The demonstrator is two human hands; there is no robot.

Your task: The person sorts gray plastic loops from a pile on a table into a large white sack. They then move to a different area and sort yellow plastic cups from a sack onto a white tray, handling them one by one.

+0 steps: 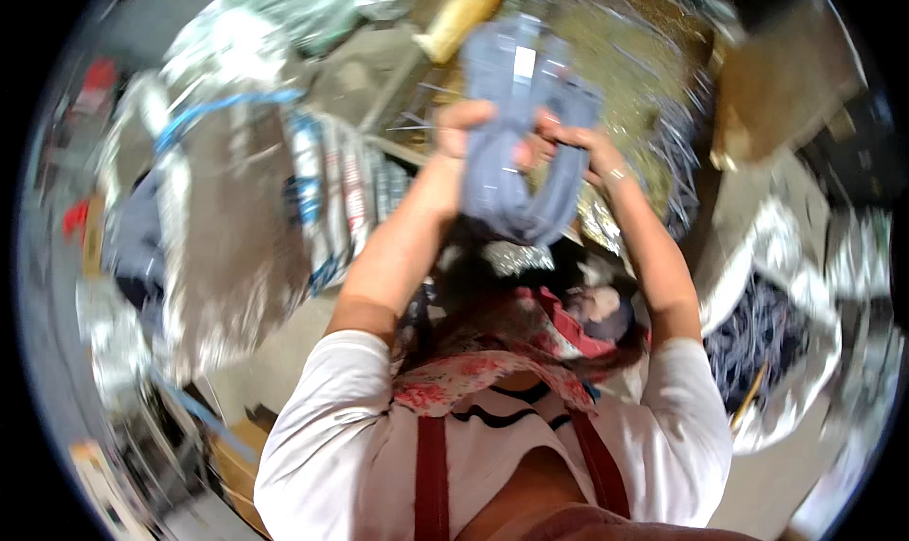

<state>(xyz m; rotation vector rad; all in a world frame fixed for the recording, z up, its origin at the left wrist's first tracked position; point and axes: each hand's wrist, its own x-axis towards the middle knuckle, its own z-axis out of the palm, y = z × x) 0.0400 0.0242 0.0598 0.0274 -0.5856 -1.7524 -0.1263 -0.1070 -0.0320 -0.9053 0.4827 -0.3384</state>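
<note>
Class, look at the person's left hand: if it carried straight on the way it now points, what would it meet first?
The left hand points toward the right hand, and already grips the grey-blue garment between them. So the garment comes first; depth is blurred.

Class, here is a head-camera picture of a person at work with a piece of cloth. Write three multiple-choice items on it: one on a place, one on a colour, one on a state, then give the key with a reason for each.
1. Where is the cloth?
A. Raised in front of the person, between both hands
B. Flat on the floor
C. Inside a bag on the right

2. What colour is the cloth?
A. Bright red
B. Grey-blue
C. Yellow

3. How do the hands stand?
A. Both open and empty
B. Only the left grips
C. Both closed on the cloth

Key:
1 A, the left hand and right hand hold it up ahead of the chest.
2 B, its folds show grey-blue.
3 C, fingers of both hands curl into the fabric.
</note>
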